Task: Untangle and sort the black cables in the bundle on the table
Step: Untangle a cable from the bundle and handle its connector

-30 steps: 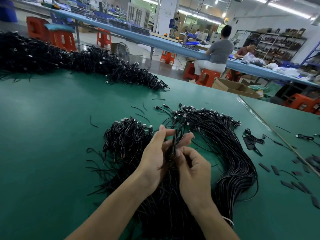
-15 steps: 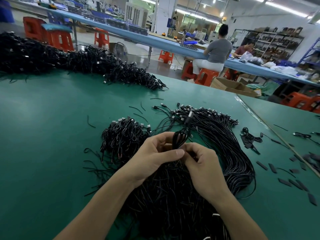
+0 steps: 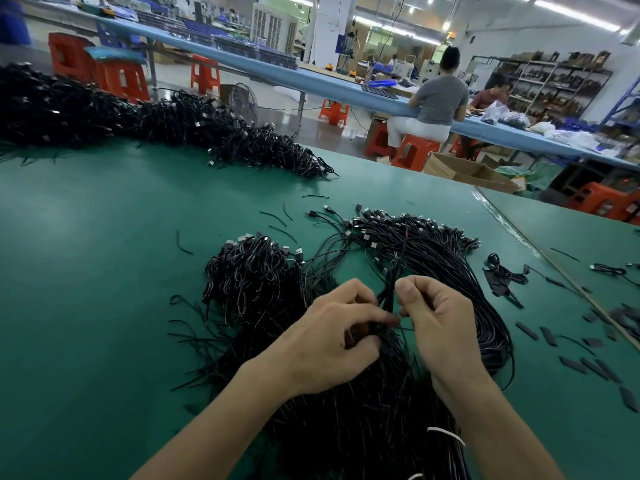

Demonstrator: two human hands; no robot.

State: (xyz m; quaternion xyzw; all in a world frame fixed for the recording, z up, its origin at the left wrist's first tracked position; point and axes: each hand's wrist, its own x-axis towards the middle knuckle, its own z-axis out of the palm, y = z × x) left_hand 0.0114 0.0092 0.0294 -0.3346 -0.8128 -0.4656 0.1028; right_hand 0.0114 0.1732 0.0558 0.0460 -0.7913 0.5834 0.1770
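Both hands work right over the black bundle [image 3: 363,410] in the middle of the green table [image 3: 104,271]. The left hand [image 3: 332,334] has its fingers curled, pinching a cable loop [image 3: 391,289] low down. The right hand [image 3: 436,317] pinches it higher, thumb against forefinger. My guess: one anchors the root while the other teases a strand free. Done ones probably go on the coiled pile [image 3: 252,271] just left.

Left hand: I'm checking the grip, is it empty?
No, the left hand grips a few black cables that rise above the bundle.
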